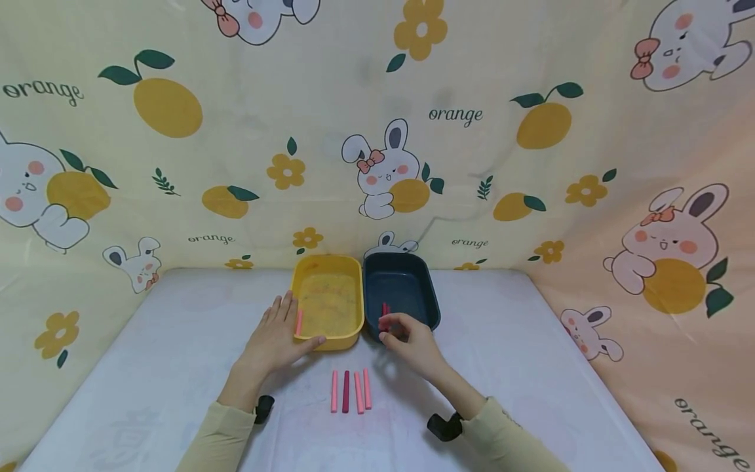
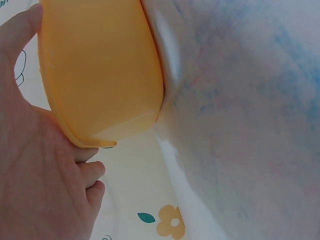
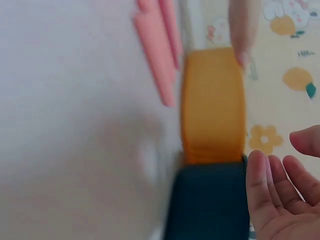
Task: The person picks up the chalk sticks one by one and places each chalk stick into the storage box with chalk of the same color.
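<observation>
From the head view I can read one word, "orange", printed five times in dark script across the patterned cloth [image 1: 330, 85]; a faint mark [image 1: 126, 434] on the tabletop [image 1: 501, 341] stays illegible to me.

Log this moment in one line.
left hand: touches yellow rectangular plastic tub; right hand: empty, at navy rectangular plastic tub; white table: four pink/red sticks

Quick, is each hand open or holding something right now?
Left hand: open, spread against the yellow tray.
Right hand: open beside the dark blue tray, nothing seen in its grip.
</observation>
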A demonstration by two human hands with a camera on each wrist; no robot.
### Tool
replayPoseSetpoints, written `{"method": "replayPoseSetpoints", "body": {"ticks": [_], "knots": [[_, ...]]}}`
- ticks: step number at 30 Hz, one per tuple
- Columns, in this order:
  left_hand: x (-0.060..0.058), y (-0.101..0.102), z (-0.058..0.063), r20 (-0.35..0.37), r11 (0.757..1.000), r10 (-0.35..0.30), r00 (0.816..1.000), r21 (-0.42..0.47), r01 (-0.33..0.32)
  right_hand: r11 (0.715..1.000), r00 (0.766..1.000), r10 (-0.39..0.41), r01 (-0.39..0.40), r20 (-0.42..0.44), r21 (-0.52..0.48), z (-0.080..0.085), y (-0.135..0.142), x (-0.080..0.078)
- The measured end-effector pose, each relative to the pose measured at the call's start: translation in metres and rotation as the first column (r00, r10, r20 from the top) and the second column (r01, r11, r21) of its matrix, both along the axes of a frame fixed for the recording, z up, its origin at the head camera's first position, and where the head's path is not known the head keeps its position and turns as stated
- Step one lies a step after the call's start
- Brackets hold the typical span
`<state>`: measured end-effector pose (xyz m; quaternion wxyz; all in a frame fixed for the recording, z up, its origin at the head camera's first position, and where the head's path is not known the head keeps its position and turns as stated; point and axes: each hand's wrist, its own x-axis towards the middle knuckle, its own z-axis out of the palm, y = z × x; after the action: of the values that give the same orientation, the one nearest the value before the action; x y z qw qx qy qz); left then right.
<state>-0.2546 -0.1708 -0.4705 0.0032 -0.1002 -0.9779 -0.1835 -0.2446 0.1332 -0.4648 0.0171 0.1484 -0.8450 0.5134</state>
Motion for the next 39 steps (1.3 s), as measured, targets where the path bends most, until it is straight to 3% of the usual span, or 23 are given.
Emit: {"method": "replayPoseSetpoints", "body": {"ticks": [9, 15, 26, 39], "knots": [[0.000, 0.000, -0.002, -0.008, 1.000, -0.006, 1.000, 0.000, 0.006, 0.982, 0.988, 0.154, -0.155, 0.018, 0.109, -0.017, -0.004, 0.020], [0.000, 0.000, -0.001, -0.005, 1.000, -0.004, 1.000, 0.005, 0.004, 0.950, 0.964, 0.220, -0.247, 0.152, 0.189, -0.022, -0.010, 0.022], [0.000, 0.000, -0.001, -0.010, 1.000, -0.007, 1.000, -0.004, 0.007, 0.929, 0.947, 0.216, -0.274, 0.239, 0.248, -0.024, -0.019, 0.024], [-0.001, -0.001, -0.003, -0.004, 1.000, -0.001, 1.000, -0.004, 0.001, 0.889, 0.951, 0.248, -0.299, 0.184, 0.346, -0.026, -0.023, 0.026]]}}
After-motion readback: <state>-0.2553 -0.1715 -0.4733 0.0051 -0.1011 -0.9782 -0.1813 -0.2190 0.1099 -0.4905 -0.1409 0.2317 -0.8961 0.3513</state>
